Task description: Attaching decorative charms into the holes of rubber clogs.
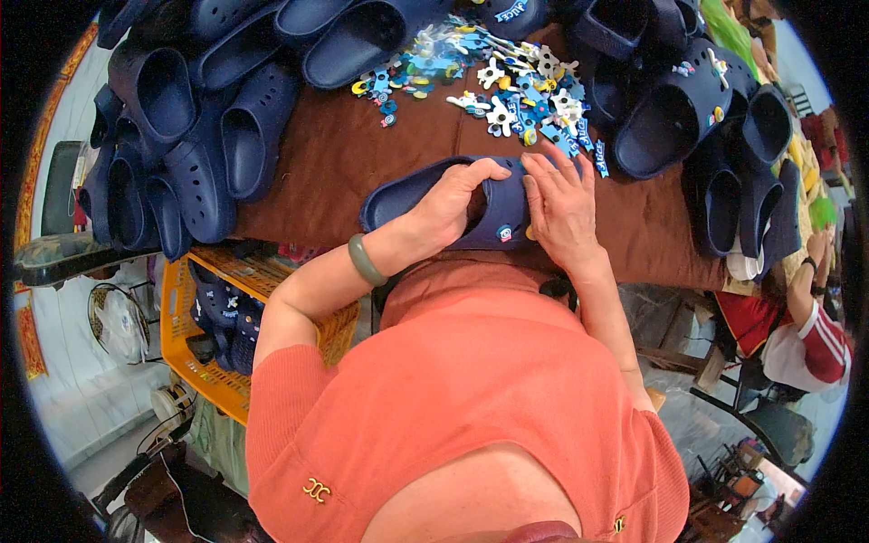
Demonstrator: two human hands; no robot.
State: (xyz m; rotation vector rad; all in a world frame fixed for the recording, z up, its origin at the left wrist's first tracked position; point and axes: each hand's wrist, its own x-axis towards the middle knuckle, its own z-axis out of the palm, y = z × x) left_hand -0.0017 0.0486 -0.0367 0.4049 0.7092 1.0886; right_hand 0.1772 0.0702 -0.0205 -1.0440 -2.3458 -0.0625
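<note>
A navy blue foam clog [389, 201] lies sideways at the near edge of the brown-covered table, its heel toward the left. My left hand [444, 201] grips its upper, thumb on top and fingers reaching into the opening. Around the toe end, my right hand [566, 206] is closed, with thumb and fingertips against the upper; whether a small charm is between them cannot be made out. A small white and blue charm [505, 233] sits on the near side of the upper, and a bit of yellow shows beside my right palm.
Beyond the clog lies a loose pile of colourful shoe charms [543, 100], partly under clear plastic. Navy clogs are heaped at left [204, 176] and right [661, 131]. A yellow crate [213, 385] holding clogs stands below left. At far right, another person's arm [801, 285] shows.
</note>
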